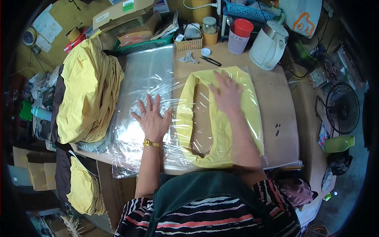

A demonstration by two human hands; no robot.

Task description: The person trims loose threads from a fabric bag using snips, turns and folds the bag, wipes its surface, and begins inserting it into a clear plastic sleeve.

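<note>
A folded yellow cloth piece (223, 146), shaped like a ring with an oval gap in its middle, lies flat inside a clear plastic bag (202, 106). My left hand (152, 124), a gold watch at its wrist, presses flat with fingers spread on shiny clear plastic to the left of the cloth. Over the upper right part of the bagged cloth is my right hand (228, 94), smeared by motion, its fingers stretched out and nothing in them. Beneath and beyond my left hand lies a pile of clear plastic bags (150, 65).
Yellow cloth pieces (89, 94) are heaped at the left. Black thread snips (211, 61), a white electric kettle (269, 45), a purple cup (238, 42) and a green basket (144, 44) line the table's back. A black fan (342, 107) stands at the right.
</note>
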